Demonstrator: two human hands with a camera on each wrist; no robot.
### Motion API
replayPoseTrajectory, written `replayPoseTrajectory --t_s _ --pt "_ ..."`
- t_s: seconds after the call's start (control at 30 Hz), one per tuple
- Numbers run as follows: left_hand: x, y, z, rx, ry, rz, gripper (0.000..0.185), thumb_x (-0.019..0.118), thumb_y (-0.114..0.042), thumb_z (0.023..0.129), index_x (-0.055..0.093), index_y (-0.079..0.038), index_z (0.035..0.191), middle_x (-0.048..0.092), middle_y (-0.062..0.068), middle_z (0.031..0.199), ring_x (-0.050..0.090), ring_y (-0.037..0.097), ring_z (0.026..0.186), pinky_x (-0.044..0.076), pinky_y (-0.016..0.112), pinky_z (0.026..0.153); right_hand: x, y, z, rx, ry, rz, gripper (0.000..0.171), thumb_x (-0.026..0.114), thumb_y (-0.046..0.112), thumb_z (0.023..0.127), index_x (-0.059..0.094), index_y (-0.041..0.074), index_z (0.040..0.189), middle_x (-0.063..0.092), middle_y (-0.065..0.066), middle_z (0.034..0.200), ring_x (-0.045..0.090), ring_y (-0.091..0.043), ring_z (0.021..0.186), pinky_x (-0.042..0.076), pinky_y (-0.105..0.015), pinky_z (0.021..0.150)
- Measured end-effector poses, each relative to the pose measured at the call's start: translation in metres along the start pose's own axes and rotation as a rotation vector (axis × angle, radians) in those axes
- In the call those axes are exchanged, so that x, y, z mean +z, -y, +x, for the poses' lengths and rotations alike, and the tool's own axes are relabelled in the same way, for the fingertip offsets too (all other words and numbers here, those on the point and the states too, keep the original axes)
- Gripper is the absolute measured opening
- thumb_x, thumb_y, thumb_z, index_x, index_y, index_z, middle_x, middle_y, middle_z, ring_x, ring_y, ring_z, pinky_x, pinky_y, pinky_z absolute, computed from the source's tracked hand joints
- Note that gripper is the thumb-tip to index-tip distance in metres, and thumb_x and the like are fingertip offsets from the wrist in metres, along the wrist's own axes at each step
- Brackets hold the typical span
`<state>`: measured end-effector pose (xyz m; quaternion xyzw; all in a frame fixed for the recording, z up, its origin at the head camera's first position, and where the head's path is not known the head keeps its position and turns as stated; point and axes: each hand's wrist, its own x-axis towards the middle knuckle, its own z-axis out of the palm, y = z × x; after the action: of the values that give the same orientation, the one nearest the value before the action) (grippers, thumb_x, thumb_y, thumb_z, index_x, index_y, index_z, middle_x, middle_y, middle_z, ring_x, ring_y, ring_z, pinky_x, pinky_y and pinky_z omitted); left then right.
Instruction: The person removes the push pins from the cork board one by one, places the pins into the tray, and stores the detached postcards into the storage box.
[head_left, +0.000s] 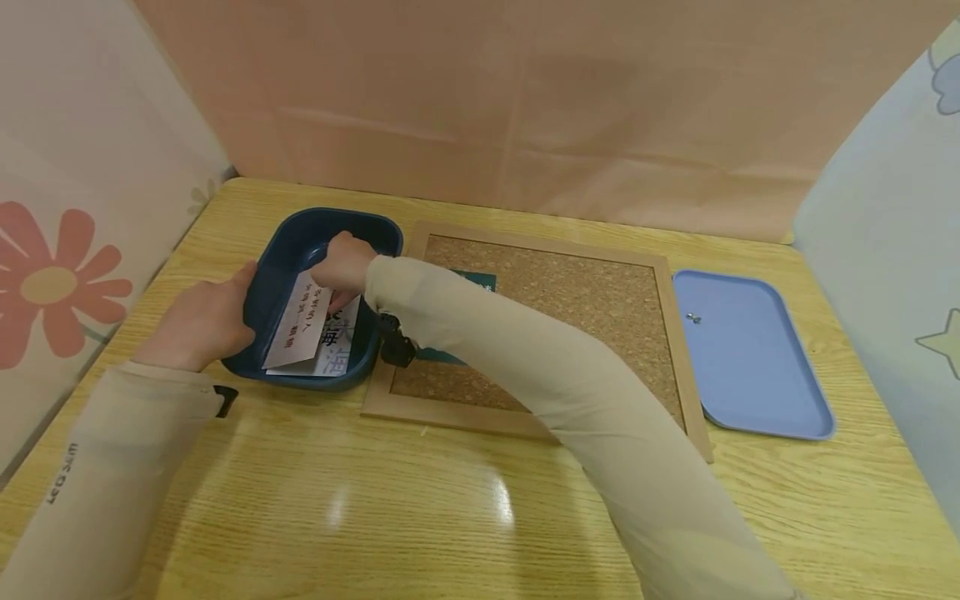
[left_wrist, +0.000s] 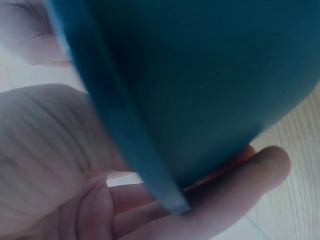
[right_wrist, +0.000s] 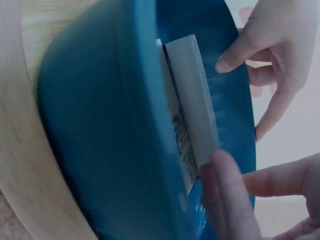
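Note:
A dark blue tub (head_left: 330, 217) stands at the table's left and holds white paper slips (head_left: 300, 325) printed with dark characters. My left hand (head_left: 221, 315) grips the tub's left rim, thumb over the edge and fingers (left_wrist: 235, 190) under the wall (left_wrist: 200, 75). My right hand (head_left: 341, 267) reaches across into the tub and pinches the top slip (right_wrist: 192, 100) at its near end. In the right wrist view, the right hand's fingertips (right_wrist: 222, 192) lie on that slip, and the left hand (right_wrist: 272, 60) shows at the far rim of the tub (right_wrist: 100, 125).
A cork board (head_left: 585, 308) in a wooden frame lies right of the tub. A teal card (head_left: 474, 280) on it is mostly hidden by my right arm. Further right, a light blue tray (head_left: 757, 383) holds small metal pins (head_left: 693, 317). Fabric screens enclose the table.

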<state>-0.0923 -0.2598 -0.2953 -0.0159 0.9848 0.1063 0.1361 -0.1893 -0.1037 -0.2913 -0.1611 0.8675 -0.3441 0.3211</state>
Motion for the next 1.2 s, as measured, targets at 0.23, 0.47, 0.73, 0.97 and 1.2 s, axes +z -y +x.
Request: replayPoseTrajectory --t_s 0.23,0.47,0.73,0.97,1.2 --pt "0.000 0.000 0.000 -0.003 0.007 0.004 0.085 0.059 -0.001 0.077 0.011 0.016 0.146 0.054 0.019 0.063 0.048 0.030 0.058 0.041 0.037 0.053 -0.001 -0.002 0.010 0.003 0.043 -0.074 0.039 0.057 0.020 0.092 0.053 0.006 0.129 0.062 -0.003 0.111 0.068 -0.014 0.069 0.057 -0.025 0.069" --pt "0.001 0.000 0.001 -0.021 0.022 -0.005 0.087 0.060 -0.002 0.077 0.010 0.015 0.146 0.054 0.019 0.066 0.048 0.030 0.060 0.041 0.037 0.054 0.000 -0.002 0.012 0.020 0.063 -0.147 0.049 0.061 0.023 0.091 0.050 0.007 0.135 0.058 -0.001 0.119 0.067 -0.013 0.077 0.057 -0.023 0.065" --pt "0.001 -0.001 0.000 -0.028 0.014 -0.015 0.087 0.059 -0.001 0.077 0.009 0.014 0.147 0.052 0.017 0.064 0.048 0.030 0.059 0.039 0.036 0.054 0.001 -0.002 0.010 0.084 0.080 -0.128 0.050 0.064 0.024 0.091 0.049 0.011 0.137 0.057 0.000 0.125 0.059 -0.011 0.101 0.056 -0.023 0.067" --pt "0.003 0.000 0.001 -0.027 -0.001 -0.007 0.086 0.060 0.000 0.076 0.012 0.015 0.146 0.054 0.021 0.067 0.048 0.031 0.060 0.039 0.036 0.054 0.001 -0.004 0.007 0.076 0.106 -0.135 0.045 0.064 0.025 0.092 0.054 0.012 0.134 0.056 0.003 0.133 0.056 -0.009 0.113 0.056 -0.023 0.075" --pt "0.002 0.000 0.002 -0.047 0.014 0.002 0.087 0.060 -0.001 0.077 0.010 0.014 0.146 0.053 0.021 0.067 0.048 0.031 0.060 0.039 0.036 0.054 -0.008 -0.008 -0.003 -0.036 0.062 -0.225 0.039 0.061 0.028 0.091 0.058 0.006 0.123 0.061 -0.001 0.113 0.059 -0.010 0.091 0.051 -0.018 0.075"
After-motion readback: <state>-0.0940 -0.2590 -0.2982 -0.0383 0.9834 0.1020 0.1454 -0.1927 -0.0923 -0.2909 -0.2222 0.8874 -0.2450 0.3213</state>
